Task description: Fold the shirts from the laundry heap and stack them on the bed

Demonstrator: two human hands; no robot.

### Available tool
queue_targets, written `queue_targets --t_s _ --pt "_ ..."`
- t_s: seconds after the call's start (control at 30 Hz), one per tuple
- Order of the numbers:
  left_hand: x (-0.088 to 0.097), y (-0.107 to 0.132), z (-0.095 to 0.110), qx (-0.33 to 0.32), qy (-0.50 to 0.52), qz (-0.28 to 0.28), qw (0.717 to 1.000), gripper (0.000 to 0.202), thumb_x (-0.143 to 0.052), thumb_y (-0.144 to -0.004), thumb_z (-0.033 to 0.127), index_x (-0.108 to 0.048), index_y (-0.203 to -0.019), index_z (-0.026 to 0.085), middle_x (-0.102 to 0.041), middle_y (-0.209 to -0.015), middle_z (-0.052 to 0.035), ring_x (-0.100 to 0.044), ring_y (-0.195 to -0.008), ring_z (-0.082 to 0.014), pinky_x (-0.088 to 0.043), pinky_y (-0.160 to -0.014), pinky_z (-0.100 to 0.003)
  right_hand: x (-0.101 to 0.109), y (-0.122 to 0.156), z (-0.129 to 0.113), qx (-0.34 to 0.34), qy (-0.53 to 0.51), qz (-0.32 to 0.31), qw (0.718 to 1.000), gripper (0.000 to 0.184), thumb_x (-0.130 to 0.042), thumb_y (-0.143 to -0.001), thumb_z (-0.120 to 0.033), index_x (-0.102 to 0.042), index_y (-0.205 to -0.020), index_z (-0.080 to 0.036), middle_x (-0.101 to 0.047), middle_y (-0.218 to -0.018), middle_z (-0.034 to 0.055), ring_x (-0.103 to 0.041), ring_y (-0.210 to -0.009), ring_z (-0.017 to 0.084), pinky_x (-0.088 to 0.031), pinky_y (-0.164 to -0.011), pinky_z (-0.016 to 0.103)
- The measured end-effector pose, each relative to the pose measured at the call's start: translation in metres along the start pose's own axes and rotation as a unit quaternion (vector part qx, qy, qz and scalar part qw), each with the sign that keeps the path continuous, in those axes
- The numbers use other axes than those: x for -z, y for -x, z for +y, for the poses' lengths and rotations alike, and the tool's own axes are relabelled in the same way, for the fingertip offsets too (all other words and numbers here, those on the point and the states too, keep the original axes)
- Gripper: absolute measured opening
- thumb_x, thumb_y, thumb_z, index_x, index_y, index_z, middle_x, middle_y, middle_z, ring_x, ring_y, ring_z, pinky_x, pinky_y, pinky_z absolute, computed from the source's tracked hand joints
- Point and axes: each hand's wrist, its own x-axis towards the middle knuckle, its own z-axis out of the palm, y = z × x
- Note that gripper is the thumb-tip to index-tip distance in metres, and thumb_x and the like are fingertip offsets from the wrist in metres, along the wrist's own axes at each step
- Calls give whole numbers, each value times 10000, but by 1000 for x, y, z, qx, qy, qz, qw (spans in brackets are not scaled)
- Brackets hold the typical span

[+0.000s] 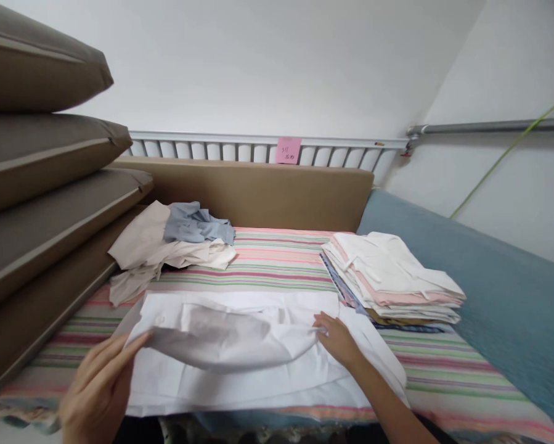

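Note:
A white shirt (240, 364) lies spread on the striped bedsheet (277, 259) in front of me. One sleeve or side panel is lifted and folded across the middle. My left hand (98, 388) grips the lifted fabric at its left end, near a small button. On the right end of the fold, my right hand (336, 339) pinches the same fabric with its fingers closed.
A stack of folded white, pink and blue clothes (392, 277) sits at the right. A loose heap of beige and grey-blue garments (175, 243) lies at the back left. Brown cushions (40, 185) are stacked on the left; a blue cushion (489, 290) runs along the right.

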Motion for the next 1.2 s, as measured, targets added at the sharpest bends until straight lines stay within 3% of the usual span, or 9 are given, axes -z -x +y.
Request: queue_targets --t_s 0.17,0.33,0.43,0.57,0.7,0.83,1.0,1.1,1.2 --pt "-36 23 -36 -32 -51 -91 994 375 -510 -868 272 -523 -1241 241 -650 -1131 -73 -594 -1001 -226 -463 -872 -392 12 -10 -6 10 -10 -3 1000 221 -377 -742 -224 -587 -814 -236 -662 -1079 45 -505 -1171 235 -184 -1072 515" --pt "-38 62 -58 97 -50 -137 985 359 -518 -849 412 -567 -1148 219 -684 -1026 -65 -621 -942 -226 -504 -821 -383 19 -15 -9 37 -26 -22 999 223 -354 -761 -314 -568 -782 -259 -689 -862 -2 -619 -888 224 -157 -1074 534" --pt "-46 54 -66 206 -67 -160 963 367 -482 -851 411 -576 -1122 182 -668 -1063 -91 -609 -981 -238 -487 -870 -402 17 -18 -2 40 -40 -28 998 242 -371 -754 -394 -582 -772 -275 -692 -873 -2 -616 -899 249 -151 -1072 552" --pt "-72 26 -76 286 -112 -288 907 407 -502 -824 324 -550 -1189 150 -611 -1201 -105 -529 -1134 -226 -393 -983 -344 10 -24 13 37 -50 -42 997 281 -409 -739 -474 -620 -789 -296 -700 -937 21 -606 -958 284 -152 -1072 563" --pt "-96 9 -83 347 -145 -323 869 431 -556 -761 330 -567 -1147 141 -639 -1135 -133 -563 -1073 -269 -424 -878 -349 12 -23 14 33 -43 -31 998 295 -400 -753 -474 -623 -807 -288 -697 -970 47 -591 -990 296 -192 -1059 555" --pt "-105 6 -90 363 -134 -340 857 189 -530 -733 275 -619 -870 180 -691 -904 -89 -629 -869 -250 -435 -725 -322 20 -15 1 35 -36 -24 998 261 -364 -810 -423 -574 -813 -268 -688 -927 26 -596 -942 260 -194 -1057 546" --pt "-86 10 -94 357 59 -237 902 256 -580 -688 457 -568 -688 201 -649 -742 -28 -604 -763 -211 -442 -683 -276 28 -11 -7 55 -38 -6 998 236 -339 -863 -392 -522 -807 -255 -659 -822 -4 -598 -859 209 -210 -1078 456" --pt "-52 -2 -88 397 196 -177 879 360 -637 -631 545 -543 -696 204 -575 -649 30 -545 -638 -157 -423 -577 -235 38 -14 -10 64 -56 -15 996 231 -363 -861 -391 -533 -789 -253 -655 -800 -8 -599 -842 204 -283 -1038 420" --pt "-28 -29 -85 437 219 -134 862 412 -667 -601 555 -556 -780 201 -578 -652 40 -519 -609 -134 -401 -534 -214 47 -24 -15 55 -77 -21 995 247 -375 -858 -414 -551 -793 -254 -657 -799 -9 -601 -818 198 -419 -860 345"
